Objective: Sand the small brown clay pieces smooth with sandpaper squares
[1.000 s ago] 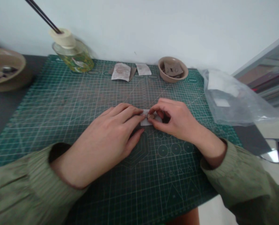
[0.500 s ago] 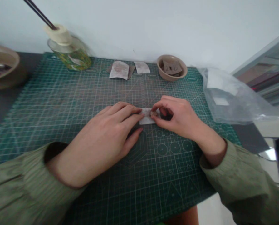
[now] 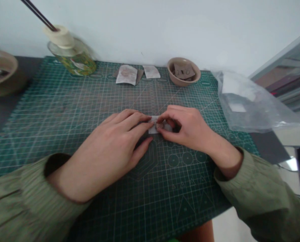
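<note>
A small white paper piece [image 3: 153,129] with greyish smudges lies on the green cutting mat [image 3: 150,201] in front of me. My left hand [image 3: 112,144] rests palm down with its fingers stretched out, the fingertips on the paper's left end. My right hand [image 3: 182,124] pinches a small greyish-brown object [image 3: 160,125] between thumb and forefinger, low against the paper. The object's kind is too small and covered to make out. The right hand also hides the paper's right part.
Behind stand a glass bottle [image 3: 77,60] with dark sticks, and a small tan bowl [image 3: 173,80] holding grey-brown pieces with printed digits. Smudged white papers [image 3: 127,74] lie between them. At right is a clear plastic bag [image 3: 250,114]; at far left, a larger bowl [image 3: 10,80].
My right hand has slid left along the paper with the pinched object, closer to my left fingertips. My left hand stays in place on the paper.
</note>
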`<state>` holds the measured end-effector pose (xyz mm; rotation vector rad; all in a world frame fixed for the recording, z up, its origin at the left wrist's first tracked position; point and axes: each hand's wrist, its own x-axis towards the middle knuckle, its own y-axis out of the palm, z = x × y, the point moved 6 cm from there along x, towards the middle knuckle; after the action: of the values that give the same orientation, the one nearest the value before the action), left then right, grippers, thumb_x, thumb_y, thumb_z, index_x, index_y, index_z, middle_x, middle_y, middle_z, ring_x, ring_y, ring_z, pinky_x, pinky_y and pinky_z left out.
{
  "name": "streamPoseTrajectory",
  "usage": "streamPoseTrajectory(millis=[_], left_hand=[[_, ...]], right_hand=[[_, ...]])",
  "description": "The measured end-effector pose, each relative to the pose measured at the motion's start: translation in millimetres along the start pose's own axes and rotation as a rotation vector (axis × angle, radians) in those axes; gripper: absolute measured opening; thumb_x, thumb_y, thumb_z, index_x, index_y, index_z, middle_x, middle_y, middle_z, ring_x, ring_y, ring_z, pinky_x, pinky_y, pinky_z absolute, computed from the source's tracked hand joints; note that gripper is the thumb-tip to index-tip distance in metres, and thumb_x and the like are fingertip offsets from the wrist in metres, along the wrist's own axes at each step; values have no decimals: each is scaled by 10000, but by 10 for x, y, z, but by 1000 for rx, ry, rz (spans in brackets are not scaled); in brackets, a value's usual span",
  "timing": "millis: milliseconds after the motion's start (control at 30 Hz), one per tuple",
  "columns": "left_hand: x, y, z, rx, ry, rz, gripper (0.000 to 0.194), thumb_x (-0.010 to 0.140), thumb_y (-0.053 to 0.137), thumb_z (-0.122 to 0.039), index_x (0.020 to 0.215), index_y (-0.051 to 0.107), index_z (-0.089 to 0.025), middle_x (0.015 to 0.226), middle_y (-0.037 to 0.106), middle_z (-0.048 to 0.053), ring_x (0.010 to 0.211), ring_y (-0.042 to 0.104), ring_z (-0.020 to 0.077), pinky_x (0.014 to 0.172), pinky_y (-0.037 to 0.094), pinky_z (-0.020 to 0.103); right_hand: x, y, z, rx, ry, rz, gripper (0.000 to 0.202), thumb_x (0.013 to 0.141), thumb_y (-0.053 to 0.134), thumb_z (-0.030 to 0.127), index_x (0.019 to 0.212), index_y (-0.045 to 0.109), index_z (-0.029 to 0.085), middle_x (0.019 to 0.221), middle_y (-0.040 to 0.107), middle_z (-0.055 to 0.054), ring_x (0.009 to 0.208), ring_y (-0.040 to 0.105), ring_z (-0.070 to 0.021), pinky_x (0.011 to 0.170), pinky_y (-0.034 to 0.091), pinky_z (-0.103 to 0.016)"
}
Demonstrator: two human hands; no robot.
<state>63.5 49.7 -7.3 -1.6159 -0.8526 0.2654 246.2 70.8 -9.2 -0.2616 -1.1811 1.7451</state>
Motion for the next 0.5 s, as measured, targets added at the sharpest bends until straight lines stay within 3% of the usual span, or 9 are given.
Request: streamPoseTrajectory(millis=[133, 233, 300, 500], left_hand=[[10, -49, -1, -36, -16, -59, 408, 1062, 660, -350, 1437, 665, -188, 1409, 735, 151, 1279, 703, 409, 1078, 566, 635], [16, -179, -14, -196, -44, -220, 456, 1025, 750, -335, 1446, 623, -217, 1352, 752, 106, 1210, 742, 316, 1023, 612, 493], [11, -260, -31, -290, -49, -316, 378, 1013, 793, -286, 1363, 660, -237, 1253, 779, 53, 1124, 764, 234, 982, 620, 385], [-5, -340, -47, -395, -87, -382, 220, 992, 837, -226, 1193, 748, -240, 1092, 806, 3, 962, 767, 164, 882, 613, 308]], right_hand=[[-34, -60, -53, 347, 168, -68, 175, 948, 854, 281, 1094, 810, 194, 846, 714, 15, 648, 578, -115, 610, 442, -271], [-57, -13, -94, 794, 316, -47, 228, 961, 884, 337, 1119, 801, 194, 874, 766, 1, 645, 653, -117, 578, 498, -247], [-55, 25, -68, 993, 328, -6, 220, 972, 885, 322, 1115, 785, 187, 906, 793, -9, 696, 716, -122, 603, 540, -231], [-36, 34, 21, 1132, 271, 49, 187, 1007, 868, 275, 1156, 785, 199, 1045, 820, -12, 816, 743, -84, 708, 585, -178]])
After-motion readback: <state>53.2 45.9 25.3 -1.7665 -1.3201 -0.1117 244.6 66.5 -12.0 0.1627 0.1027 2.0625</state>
